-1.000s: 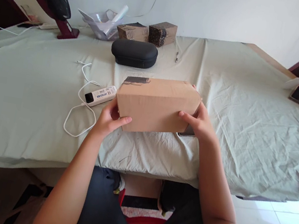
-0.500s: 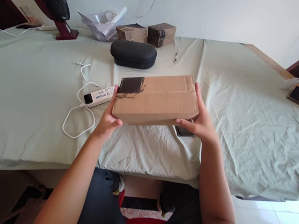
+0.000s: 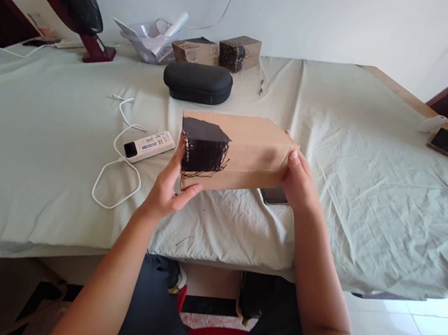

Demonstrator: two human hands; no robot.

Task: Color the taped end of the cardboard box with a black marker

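We have the cardboard box (image 3: pixel 247 157) in two hands, apparently raised above the near part of the green tablecloth (image 3: pixel 215 241), its near face tipped toward us and its right end higher in view than its left. Taking the middle of the box as the clock's centre, the left hand (image 3: pixel 173 184) sits at eight, thumb laid along the lower near edge and fingers wrapped round the end wall; the right hand (image 3: pixel 302 181) sits at three, thumb pressed on the upper near corner, a fingertip just showing at the far side. Both pinch the box between thumb and fingers, so it hangs between the two ends.

We judge it stiff and fairly light: the edges look straight and the thumbs make no dent that we can see. Whether anything is inside, we cannot tell. Plain board should give a dry, sure grip; the black patch (image 3: pixel 204 155) at ten, running over the top left edge, may feel slicker if it is tape, though it could be ink. We would keep to the end walls and corners, where the board is braced, and spare the broad middle, which could bow under a hard squeeze.

The smartphone (image 3: pixel 275 196), partly hidden, lies at four; a white handheld device (image 3: pixel 150 146) lies at nine with its white cable (image 3: pixel 108 207) looped beyond, and the black hard case (image 3: pixel 197 85) at eleven.
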